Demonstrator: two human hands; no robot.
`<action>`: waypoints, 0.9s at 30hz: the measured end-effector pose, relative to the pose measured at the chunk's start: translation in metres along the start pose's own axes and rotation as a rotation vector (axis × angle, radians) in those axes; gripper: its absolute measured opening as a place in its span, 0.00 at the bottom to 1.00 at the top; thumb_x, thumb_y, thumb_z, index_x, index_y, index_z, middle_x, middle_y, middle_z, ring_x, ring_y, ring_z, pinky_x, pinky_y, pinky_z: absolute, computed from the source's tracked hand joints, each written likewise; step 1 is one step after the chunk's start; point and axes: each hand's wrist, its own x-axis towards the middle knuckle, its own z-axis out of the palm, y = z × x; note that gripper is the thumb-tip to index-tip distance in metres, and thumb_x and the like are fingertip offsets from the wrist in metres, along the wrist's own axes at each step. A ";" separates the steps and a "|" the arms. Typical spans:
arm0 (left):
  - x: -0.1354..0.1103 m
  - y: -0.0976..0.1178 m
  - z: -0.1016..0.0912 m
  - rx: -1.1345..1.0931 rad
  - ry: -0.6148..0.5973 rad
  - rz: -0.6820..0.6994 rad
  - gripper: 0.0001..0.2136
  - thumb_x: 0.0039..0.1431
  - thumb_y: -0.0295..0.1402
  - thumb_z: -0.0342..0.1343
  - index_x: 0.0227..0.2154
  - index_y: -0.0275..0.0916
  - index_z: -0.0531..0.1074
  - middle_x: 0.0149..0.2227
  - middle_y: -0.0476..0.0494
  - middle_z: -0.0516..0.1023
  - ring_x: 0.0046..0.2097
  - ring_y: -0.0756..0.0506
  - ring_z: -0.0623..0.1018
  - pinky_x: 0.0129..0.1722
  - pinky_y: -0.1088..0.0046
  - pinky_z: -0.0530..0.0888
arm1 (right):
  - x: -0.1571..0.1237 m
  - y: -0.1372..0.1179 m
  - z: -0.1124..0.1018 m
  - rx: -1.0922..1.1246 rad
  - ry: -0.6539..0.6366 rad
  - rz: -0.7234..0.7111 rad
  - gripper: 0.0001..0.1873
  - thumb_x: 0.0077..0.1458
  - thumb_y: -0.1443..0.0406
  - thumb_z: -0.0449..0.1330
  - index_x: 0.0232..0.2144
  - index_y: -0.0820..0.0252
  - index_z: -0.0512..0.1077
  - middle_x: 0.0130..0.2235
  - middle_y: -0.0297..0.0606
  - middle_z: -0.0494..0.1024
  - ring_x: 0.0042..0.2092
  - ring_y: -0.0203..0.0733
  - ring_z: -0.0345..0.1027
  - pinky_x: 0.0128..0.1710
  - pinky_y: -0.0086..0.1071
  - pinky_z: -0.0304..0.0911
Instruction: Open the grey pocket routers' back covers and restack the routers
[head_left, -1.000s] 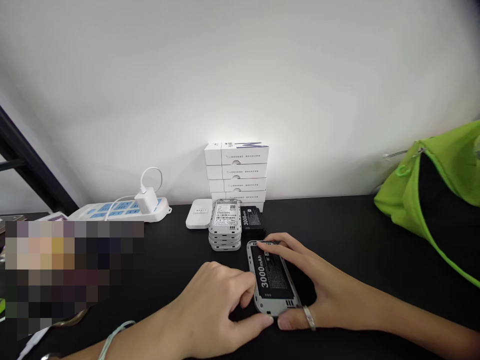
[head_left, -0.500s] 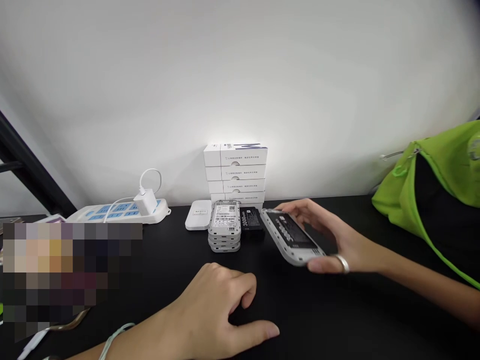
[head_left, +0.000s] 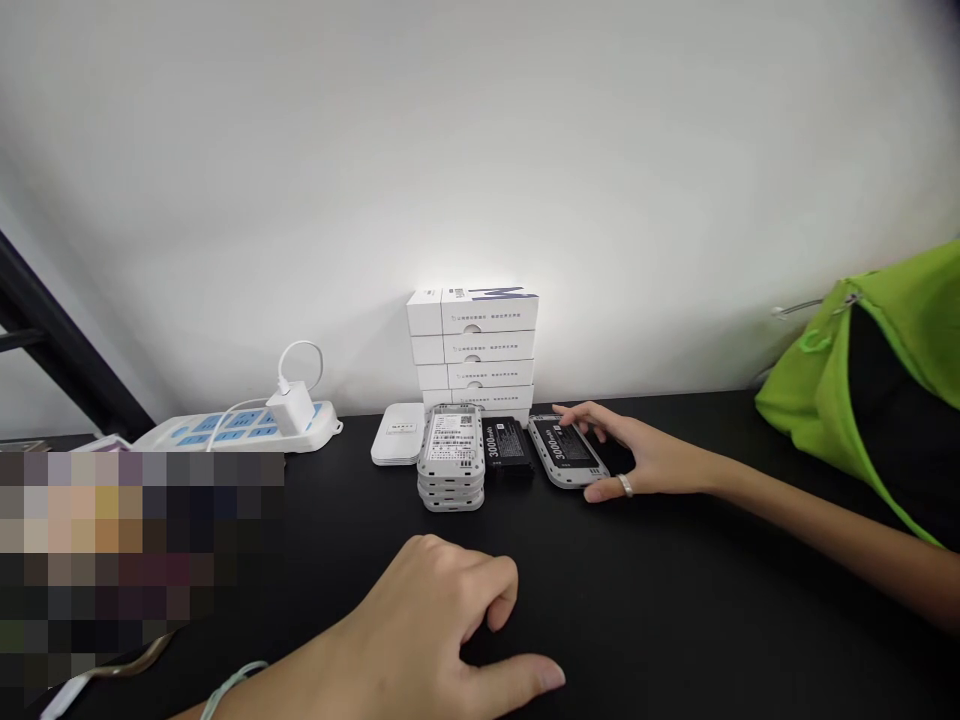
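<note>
My right hand has its thumb at the near end and its fingers over the far end of a grey-white pocket Wi-Fi device. The device lies face up on the black table, its back uncovered, with a black 3000mAh battery inside. Left of it are more black batteries. Beside those stands a stack of uncovered devices, the top one showing a label and no battery. My left hand rests nearer me, holding nothing, with fingers loosely curled and thumb stretched away.
Stacked white boxes stand against the wall, behind the devices. White covers are piled left of the device stack. Farther left is a power strip with a white charger. A green bag sits at the right. The lower left is pixelated.
My right hand has moved the device away from me, and it now lies flat beside the batteries instead of being tilted in the air. My left hand has barely moved.
</note>
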 end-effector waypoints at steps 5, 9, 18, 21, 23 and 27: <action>-0.001 -0.002 0.001 0.001 0.023 0.026 0.19 0.55 0.47 0.61 0.24 0.40 0.60 0.19 0.58 0.60 0.21 0.53 0.60 0.25 0.74 0.56 | 0.005 -0.025 -0.005 -0.015 0.351 -0.036 0.25 0.54 0.47 0.59 0.47 0.54 0.65 0.45 0.42 0.73 0.42 0.48 0.67 0.45 0.43 0.64; -0.001 -0.002 0.002 0.002 0.039 0.039 0.19 0.55 0.47 0.61 0.24 0.39 0.60 0.19 0.58 0.60 0.21 0.53 0.60 0.24 0.74 0.54 | 0.017 -0.074 0.011 0.217 0.354 -0.070 0.16 0.55 0.51 0.59 0.32 0.53 0.60 0.27 0.31 0.72 0.29 0.41 0.68 0.30 0.35 0.64; -0.004 -0.001 0.002 -0.007 0.068 0.056 0.20 0.54 0.47 0.62 0.23 0.39 0.61 0.18 0.58 0.60 0.21 0.53 0.61 0.24 0.76 0.55 | 0.056 -0.127 0.041 0.211 0.184 -0.045 0.15 0.48 0.68 0.59 0.26 0.53 0.53 0.18 0.23 0.66 0.22 0.38 0.68 0.21 0.29 0.55; -0.003 -0.002 0.001 -0.008 0.063 0.062 0.20 0.54 0.47 0.62 0.23 0.39 0.61 0.18 0.57 0.60 0.21 0.53 0.61 0.24 0.76 0.54 | 0.046 -0.123 0.036 0.231 0.169 -0.037 0.13 0.49 0.68 0.57 0.27 0.52 0.53 0.18 0.22 0.66 0.22 0.38 0.68 0.23 0.30 0.59; -0.002 -0.001 0.001 -0.017 0.062 0.069 0.19 0.54 0.47 0.62 0.23 0.39 0.61 0.18 0.57 0.61 0.21 0.53 0.62 0.24 0.76 0.54 | 0.029 -0.118 0.032 0.255 0.178 -0.030 0.12 0.51 0.67 0.57 0.28 0.52 0.53 0.19 0.22 0.66 0.23 0.37 0.67 0.24 0.30 0.59; -0.001 0.001 0.000 -0.041 0.083 0.043 0.20 0.55 0.45 0.61 0.20 0.38 0.60 0.17 0.57 0.60 0.20 0.54 0.60 0.23 0.76 0.55 | -0.014 -0.108 0.030 0.219 0.230 -0.047 0.14 0.53 0.64 0.57 0.27 0.52 0.52 0.20 0.22 0.60 0.21 0.34 0.56 0.21 0.28 0.53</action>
